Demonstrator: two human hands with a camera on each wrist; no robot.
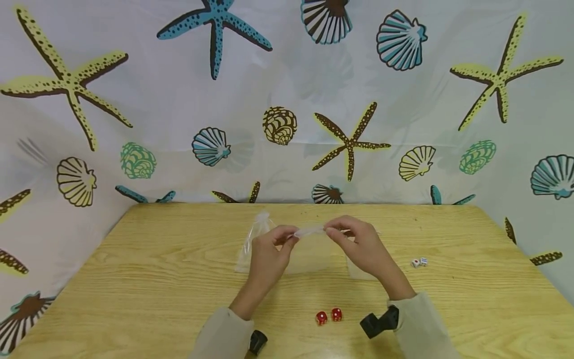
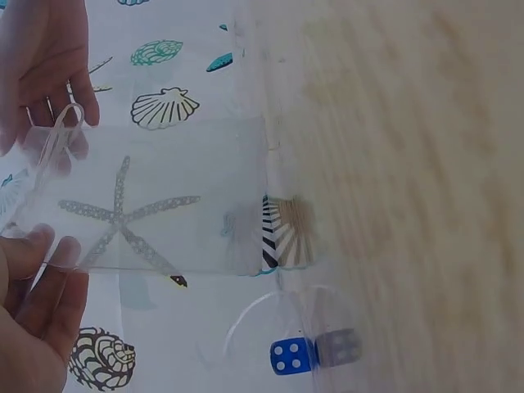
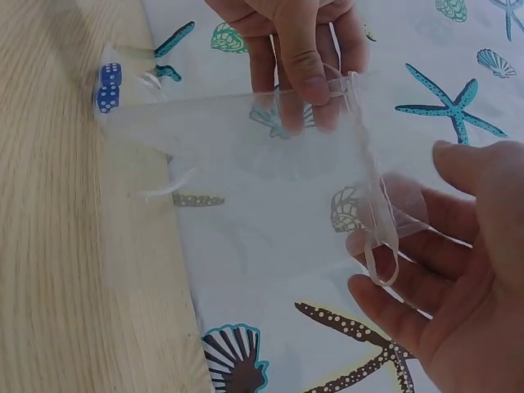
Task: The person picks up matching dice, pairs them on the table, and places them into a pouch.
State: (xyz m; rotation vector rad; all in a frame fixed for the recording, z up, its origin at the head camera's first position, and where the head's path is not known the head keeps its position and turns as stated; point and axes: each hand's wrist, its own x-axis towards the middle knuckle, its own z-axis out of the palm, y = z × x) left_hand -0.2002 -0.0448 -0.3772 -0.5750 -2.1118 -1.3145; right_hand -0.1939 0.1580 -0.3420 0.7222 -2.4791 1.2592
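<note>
Between my two hands hangs a sheer white drawstring pouch (image 1: 309, 254), its corded mouth up and its body see-through. My left hand (image 1: 269, 249) pinches one end of the mouth, thumb (image 3: 304, 70) in front and fingertips showing through the cloth. The right hand (image 1: 358, 244) grips the other end, its fingers (image 3: 426, 246) curled behind the cloth beside a loop of cord (image 3: 382, 266). No die shows inside this pouch. Behind my left hand a second pouch (image 1: 246, 247) stands on the table; blue dice (image 3: 108, 86) appear in the right wrist view near its place.
Two red dice (image 1: 329, 316) lie on the wooden table (image 1: 179, 279) near the front. Two white dice (image 1: 419, 262) sit to the right of my right wrist. A flat pale pouch (image 1: 360, 271) is partly hidden under the right forearm. A cloth (image 1: 278, 164) printed with shells and starfish hangs behind.
</note>
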